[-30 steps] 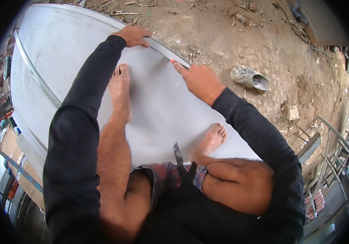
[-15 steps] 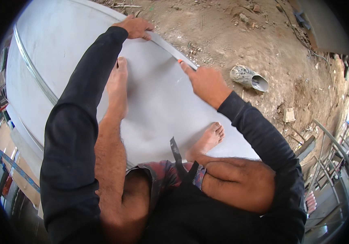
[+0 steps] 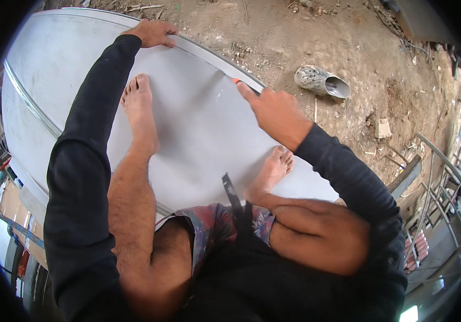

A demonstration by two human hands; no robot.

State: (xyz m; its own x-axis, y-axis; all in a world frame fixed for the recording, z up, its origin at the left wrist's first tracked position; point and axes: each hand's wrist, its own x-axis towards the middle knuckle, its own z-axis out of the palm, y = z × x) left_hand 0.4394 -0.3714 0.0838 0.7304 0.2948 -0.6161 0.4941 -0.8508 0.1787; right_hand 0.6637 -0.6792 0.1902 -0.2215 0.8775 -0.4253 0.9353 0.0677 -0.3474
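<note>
I crouch barefoot on a large grey metal sheet lying on dirt ground. A long metal straightedge runs along the sheet's far edge. My left hand presses down on the straightedge's far-left end. My right hand is shut on a small orange-tipped tool, its tip against the straightedge near the sheet's edge. Both feet rest flat on the sheet, the left foot nearer the left hand, the right foot below the right hand.
A grey clog shoe lies on the dirt beyond the sheet. A small stone block sits to the right. Metal railings stand at the right. A raised rib crosses the sheet on the left.
My right hand has slid along the straightedge toward the right and nearer me. My left hand stays pressed on the straightedge's far end.
</note>
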